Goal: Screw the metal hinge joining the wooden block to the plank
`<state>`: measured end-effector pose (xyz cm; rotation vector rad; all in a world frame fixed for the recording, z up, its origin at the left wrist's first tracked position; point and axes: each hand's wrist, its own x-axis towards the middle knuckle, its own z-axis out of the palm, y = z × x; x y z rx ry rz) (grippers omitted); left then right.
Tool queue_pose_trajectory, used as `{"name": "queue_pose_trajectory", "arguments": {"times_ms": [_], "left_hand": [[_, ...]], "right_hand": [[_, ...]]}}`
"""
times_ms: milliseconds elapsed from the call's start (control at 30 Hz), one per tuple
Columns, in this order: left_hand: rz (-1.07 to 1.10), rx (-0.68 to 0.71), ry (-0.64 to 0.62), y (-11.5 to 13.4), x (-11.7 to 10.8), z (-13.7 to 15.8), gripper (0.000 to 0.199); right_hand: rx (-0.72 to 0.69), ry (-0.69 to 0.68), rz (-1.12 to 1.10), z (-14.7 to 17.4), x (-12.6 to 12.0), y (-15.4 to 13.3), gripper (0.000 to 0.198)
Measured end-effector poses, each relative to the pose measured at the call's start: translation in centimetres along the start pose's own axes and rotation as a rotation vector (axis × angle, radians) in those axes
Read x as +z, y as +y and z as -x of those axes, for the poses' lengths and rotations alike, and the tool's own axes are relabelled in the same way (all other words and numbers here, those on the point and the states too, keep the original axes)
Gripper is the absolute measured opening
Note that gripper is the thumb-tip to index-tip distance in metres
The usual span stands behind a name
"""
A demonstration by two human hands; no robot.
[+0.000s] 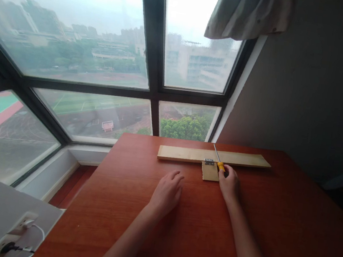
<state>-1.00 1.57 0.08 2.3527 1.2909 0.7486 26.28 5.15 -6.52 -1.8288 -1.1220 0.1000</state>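
My right hand [229, 184] is closed around the yellow and black handle of a screwdriver [220, 165]. Its metal shaft points away from me, up and to the left, across a long pale wooden board [183, 153]. A small metal hinge [209, 161] lies where that board meets a short wooden block [209, 173] on its near side. Part of the block is hidden by my right hand. My left hand [168, 188] is to the left of the block, just over the table, fingers loosely bent and apart, with nothing visible in it.
The reddish-brown wooden table [117, 205] reaches to the large windows [90, 50] at its far side. A grey curtain [249, 16] hangs at the upper right, beside a dark wall [305, 91]. Wall sockets [24, 223] with plugged-in cables are at the lower left.
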Motion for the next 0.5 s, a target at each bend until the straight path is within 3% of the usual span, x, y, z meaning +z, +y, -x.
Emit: {"name": "queue_pose_trajectory", "arguments": {"times_ms": [133,300,400,500], "left_hand": [[0.036,-0.036,-0.02,0.3,-0.3,0.1,0.034],[-0.128,-0.172,-0.207,0.6,-0.6,0.3,0.026],[-0.194,-0.218,-0.176,1.0,-0.8,0.6,0.019],[-0.202,-0.165,-0.124,1.6,-1.5,0.9,0.018]], "right_hand": [[-0.022,0.014,-0.026,0.4,-0.2,0.1,0.045],[-0.027,0.027,-0.076,0.9,-0.5,0.5,0.045],[-0.03,0.035,-0.101,1.0,-0.6,0.5,0.045],[-0.03,0.051,-0.112,1.0,-0.8,0.2,0.046]]}}
